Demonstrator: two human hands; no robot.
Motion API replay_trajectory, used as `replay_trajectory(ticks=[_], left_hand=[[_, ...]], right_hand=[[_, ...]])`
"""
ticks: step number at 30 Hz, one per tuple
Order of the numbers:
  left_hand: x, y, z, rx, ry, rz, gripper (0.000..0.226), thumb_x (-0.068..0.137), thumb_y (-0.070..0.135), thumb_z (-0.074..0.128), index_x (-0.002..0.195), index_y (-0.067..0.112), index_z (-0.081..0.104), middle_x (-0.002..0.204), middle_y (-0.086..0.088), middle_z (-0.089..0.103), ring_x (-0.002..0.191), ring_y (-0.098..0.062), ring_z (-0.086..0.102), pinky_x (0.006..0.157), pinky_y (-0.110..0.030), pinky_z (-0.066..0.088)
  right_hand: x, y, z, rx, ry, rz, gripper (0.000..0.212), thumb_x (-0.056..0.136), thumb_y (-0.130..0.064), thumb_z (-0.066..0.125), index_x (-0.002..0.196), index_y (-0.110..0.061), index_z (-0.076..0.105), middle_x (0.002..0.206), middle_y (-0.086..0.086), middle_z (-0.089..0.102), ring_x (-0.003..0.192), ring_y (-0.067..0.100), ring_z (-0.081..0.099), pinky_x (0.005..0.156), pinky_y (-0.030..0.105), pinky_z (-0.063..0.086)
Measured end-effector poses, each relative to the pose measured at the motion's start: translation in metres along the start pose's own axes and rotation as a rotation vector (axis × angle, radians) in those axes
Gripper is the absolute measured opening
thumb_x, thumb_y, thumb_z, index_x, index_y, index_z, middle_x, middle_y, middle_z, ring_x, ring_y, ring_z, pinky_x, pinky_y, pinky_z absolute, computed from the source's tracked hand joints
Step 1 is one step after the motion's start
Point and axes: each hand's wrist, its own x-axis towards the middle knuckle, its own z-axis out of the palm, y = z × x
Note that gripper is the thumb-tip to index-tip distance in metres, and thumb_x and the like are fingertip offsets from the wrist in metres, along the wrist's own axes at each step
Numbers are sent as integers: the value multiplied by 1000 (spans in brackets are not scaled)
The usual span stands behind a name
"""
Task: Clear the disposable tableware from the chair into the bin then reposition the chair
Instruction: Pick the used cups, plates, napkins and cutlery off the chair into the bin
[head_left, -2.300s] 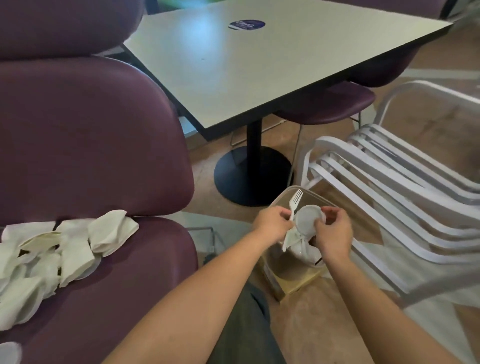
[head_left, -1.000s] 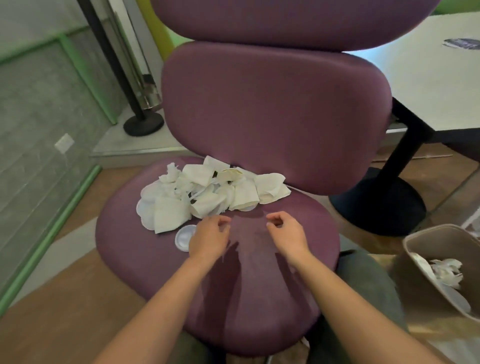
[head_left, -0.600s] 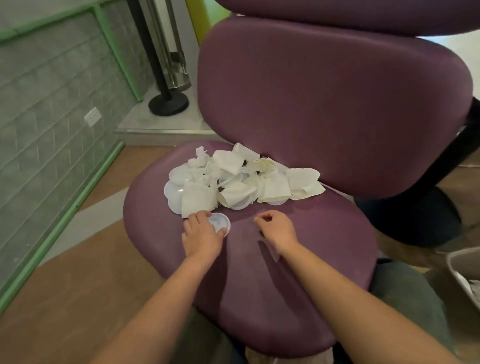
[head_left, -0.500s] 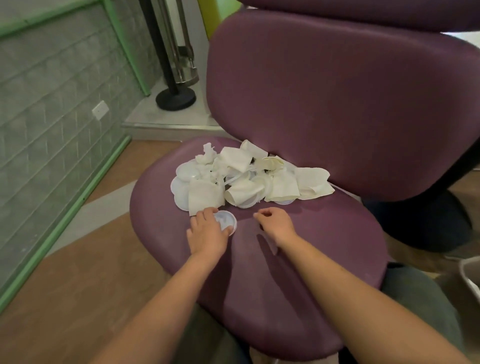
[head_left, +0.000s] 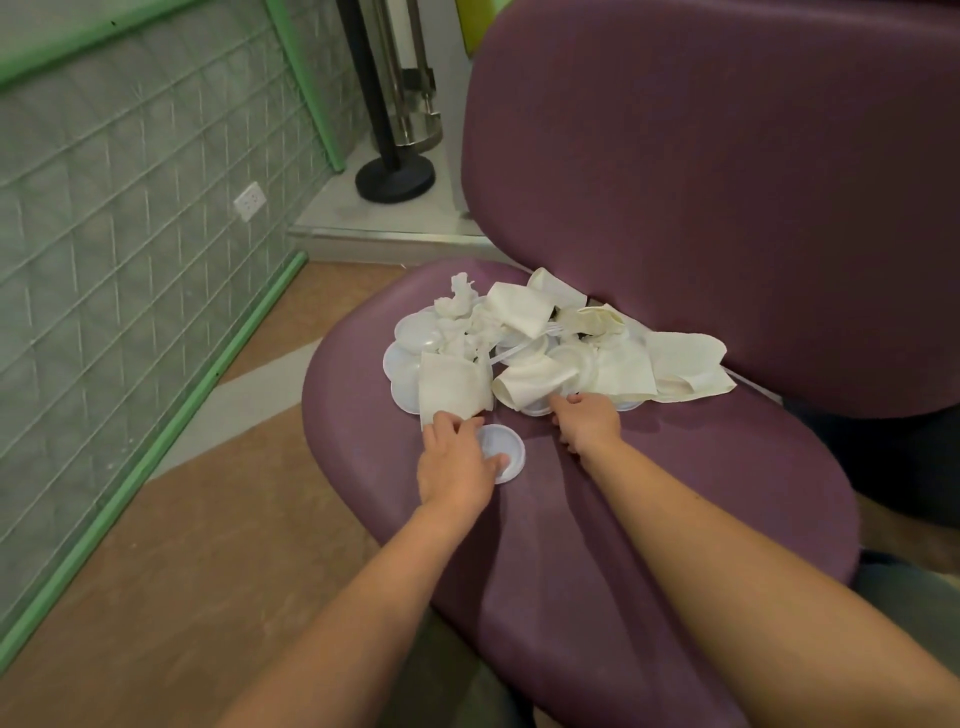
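Note:
A purple padded chair (head_left: 649, 519) fills the middle and right of the head view. On its seat, against the backrest, lies a heap of white disposable tableware (head_left: 545, 348): crushed paper cups, flat lids and a plastic fork. A single small white lid (head_left: 501, 452) lies just in front of the heap. My left hand (head_left: 454, 460) rests on that lid, thumb on its top and fingers reaching to a flattened cup. My right hand (head_left: 587, 423) touches the near edge of a crushed cup (head_left: 530, 384) with curled fingers. The bin is out of view.
A grey tiled wall (head_left: 130, 260) with green trim runs along the left. Behind the chair stand a black post on a round base (head_left: 395, 179) and a raised step. Brown floor (head_left: 182, 571) lies open to the left of the seat.
I turned from the bin, where both hands let go of a cup and fork, to the chair. Both hands moved forward; the left settled on the small lid, the right reached the heap.

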Motion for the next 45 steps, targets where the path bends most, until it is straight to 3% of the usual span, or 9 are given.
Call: replay_trajectory(ticks=[3,8,14,20,28,32,35,38,45], left_hand=[[0,-2,1,32,-2,-16,58,86,45,66,137,26,47,129,-1,39,124,-22,35,93,-35,41],[1,0,-1,-16,26,-52,55,81,41,72,128,24,49,126,0,49,123,-23,39,93,-37,40],[-5,13,-10,-245,-37,-46,37,84,29,67,113,29,44,111,5,62,99,-24,59,77,-36,44],[-17,59,0,-535,-84,-44,32,82,27,70,102,24,45,102,2,62,92,-19,61,81,-40,52],[-44,170,31,-656,-234,264,43,81,9,69,117,27,56,108,9,63,92,-16,61,81,-26,44],[-64,229,52,-647,-325,382,41,80,8,68,114,30,59,100,9,65,88,-11,61,80,-25,49],[-80,271,67,-674,-411,384,36,80,7,69,109,26,58,91,4,64,78,-9,61,60,-30,56],[-98,314,88,-685,-498,413,34,82,3,67,108,22,55,94,-2,64,77,-12,62,45,-22,52],[-131,388,143,-470,-577,599,40,82,9,66,113,31,52,96,6,62,89,-17,62,67,-44,60]], right_hand=[[-6,-1,-4,41,0,31,28,83,-33,56,68,-9,60,76,15,66,69,32,62,69,42,54],[-23,11,-24,157,-24,95,17,83,-17,56,76,-2,62,73,12,66,49,24,58,65,39,58],[-41,40,-44,305,0,69,16,85,-8,58,101,-4,56,69,10,62,52,21,58,55,36,55],[-60,62,-89,413,106,34,18,86,-4,55,104,-5,57,84,11,63,55,21,59,69,43,57],[-87,99,-193,490,401,-113,36,84,4,56,108,-21,53,90,10,61,63,19,57,45,19,47],[-101,125,-242,493,568,-134,41,81,3,59,107,-29,55,87,3,61,76,26,63,62,33,55],[-110,145,-274,535,630,-135,41,83,2,60,111,-27,55,89,5,59,81,26,63,63,35,55],[-116,168,-305,568,708,-105,41,84,4,59,112,-25,54,88,7,58,78,25,62,64,37,56],[-122,216,-357,480,870,-21,41,84,0,62,116,-26,53,103,4,63,94,24,62,82,44,57]])
